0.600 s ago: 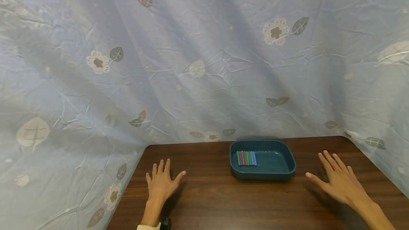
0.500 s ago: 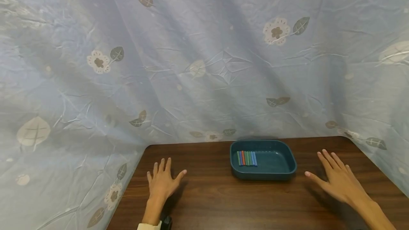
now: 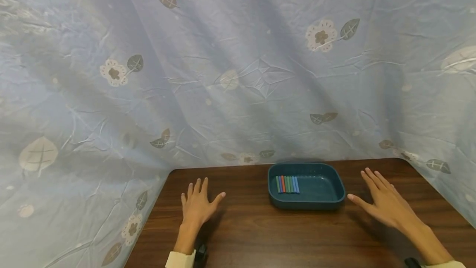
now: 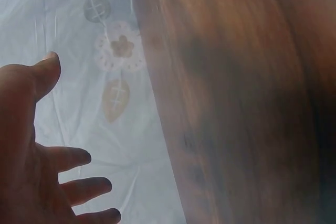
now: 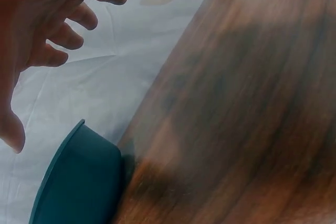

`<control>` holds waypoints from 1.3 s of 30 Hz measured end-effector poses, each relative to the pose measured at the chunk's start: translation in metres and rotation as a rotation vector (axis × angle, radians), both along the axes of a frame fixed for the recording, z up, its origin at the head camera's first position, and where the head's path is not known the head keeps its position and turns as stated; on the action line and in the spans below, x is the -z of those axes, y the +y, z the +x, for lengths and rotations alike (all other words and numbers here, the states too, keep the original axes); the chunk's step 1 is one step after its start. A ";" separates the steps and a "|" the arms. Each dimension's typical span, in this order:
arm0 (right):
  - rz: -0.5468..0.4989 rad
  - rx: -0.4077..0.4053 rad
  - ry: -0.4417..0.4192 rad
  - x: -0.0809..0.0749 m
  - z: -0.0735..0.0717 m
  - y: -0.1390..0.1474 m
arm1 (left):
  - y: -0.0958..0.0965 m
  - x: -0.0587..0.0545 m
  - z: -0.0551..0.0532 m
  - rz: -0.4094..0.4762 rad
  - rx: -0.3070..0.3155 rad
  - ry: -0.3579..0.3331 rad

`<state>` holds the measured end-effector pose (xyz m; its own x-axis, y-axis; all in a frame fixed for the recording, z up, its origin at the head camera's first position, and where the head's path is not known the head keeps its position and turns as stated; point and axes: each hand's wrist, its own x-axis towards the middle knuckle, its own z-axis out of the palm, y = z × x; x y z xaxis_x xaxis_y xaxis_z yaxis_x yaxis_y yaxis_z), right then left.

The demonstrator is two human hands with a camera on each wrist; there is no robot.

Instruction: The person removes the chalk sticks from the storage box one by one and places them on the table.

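A dark teal rectangular tray (image 3: 323, 206) with rounded corners stands near the table's far edge, right of centre. Several thin coloured sticks (image 3: 287, 184), green, blue and orange, lie side by side at its left end. My left hand (image 3: 197, 208) hovers over the table left of the tray, fingers spread, holding nothing. To the tray's right, my right hand (image 3: 388, 204) is also spread and holds nothing, its thumb tip close to the tray's right wall. In the right wrist view the tray's side (image 5: 79, 177) appears below the fingers.
The dark wood table (image 3: 256, 239) has rounded far corners. Behind it and along both sides hangs a pale blue-grey sheet (image 3: 238, 94) printed with leaves and flowers. Dark bands (image 3: 201, 253) sit at the cuffs of the light sleeves.
Both hands have moved inward toward the tray and slightly farther up the table, fingers still spread. The tray and the sticks have stayed in place.
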<state>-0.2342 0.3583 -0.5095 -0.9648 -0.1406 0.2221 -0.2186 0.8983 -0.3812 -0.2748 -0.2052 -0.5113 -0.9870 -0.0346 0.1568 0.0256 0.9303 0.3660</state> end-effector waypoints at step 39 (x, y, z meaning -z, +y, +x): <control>-0.069 -0.120 0.013 -0.014 -0.029 -0.046 | 0.066 0.007 -0.029 0.214 0.192 0.010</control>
